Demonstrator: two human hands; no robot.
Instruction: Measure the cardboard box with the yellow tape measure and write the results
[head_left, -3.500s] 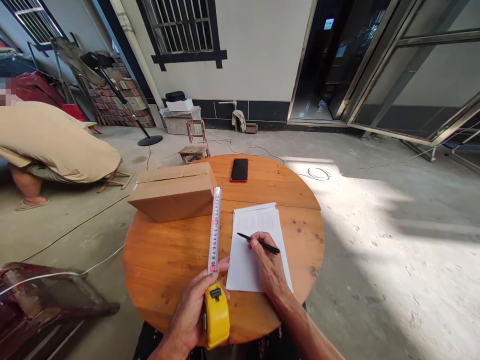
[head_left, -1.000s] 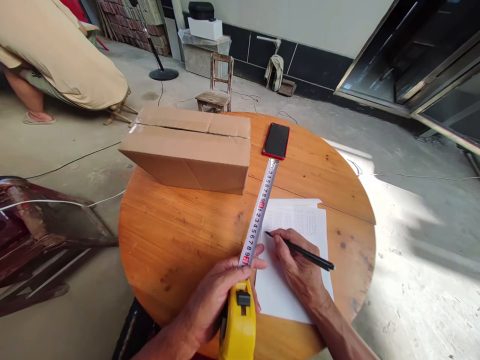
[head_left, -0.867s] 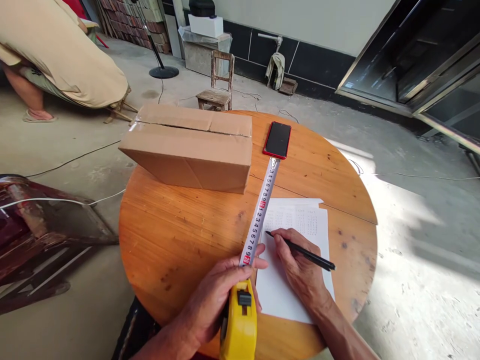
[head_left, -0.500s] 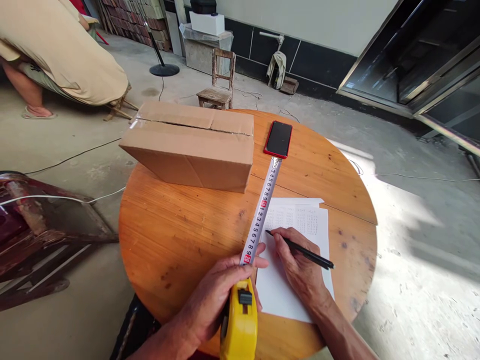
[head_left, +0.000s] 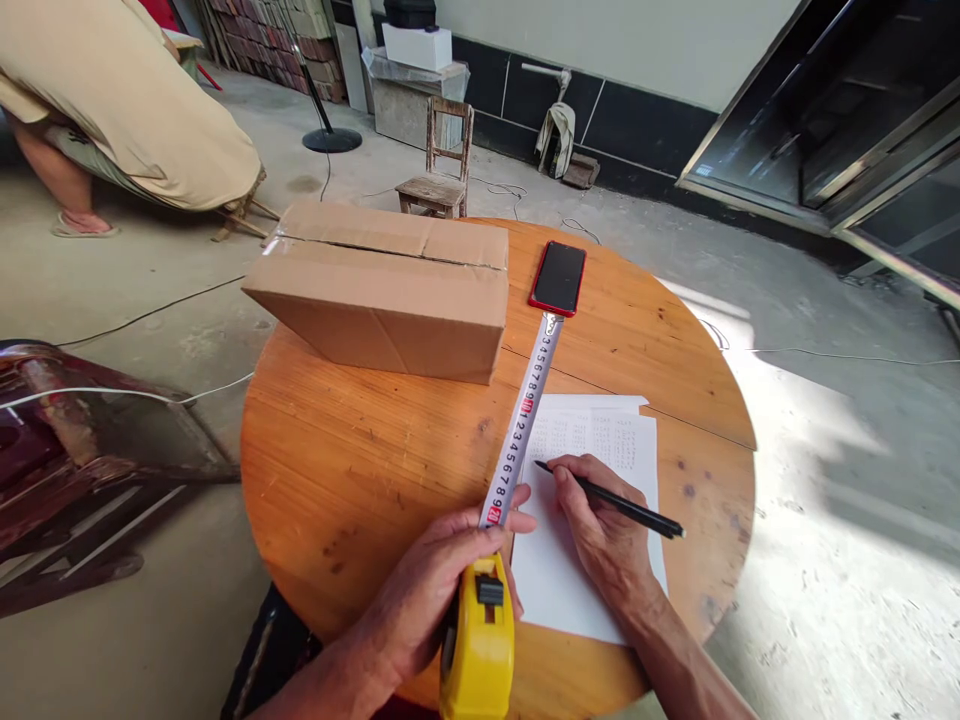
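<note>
My left hand [head_left: 431, 570] is wrapped round a yellow tape measure [head_left: 480, 640], thumb and fingers on the drawn-out blade. The blade [head_left: 519, 430] runs up the table, its tip at the lower edge of a red-edged smartphone [head_left: 557, 278]. In my right hand [head_left: 604, 530] is a black pen [head_left: 630, 510], its point at the left part of a white sheet of paper [head_left: 562, 600]. Rows of small handwriting cover the sheet's upper part; they are too small to read. A closed cardboard box [head_left: 382, 300] stands left of the phone.
All this lies on a round wooden table [head_left: 345, 450]. A small wooden chair [head_left: 442, 165] stands beyond it, a dark red wooden chair [head_left: 90, 450] to the left. A person [head_left: 82, 200] is partly seen at upper left beside a cloth-covered seat. Cables [head_left: 157, 310] cross the floor.
The pen's rear end has swung slightly to the right, and its point has moved a little right on the paper. The tape measure stays put in my left hand.
</note>
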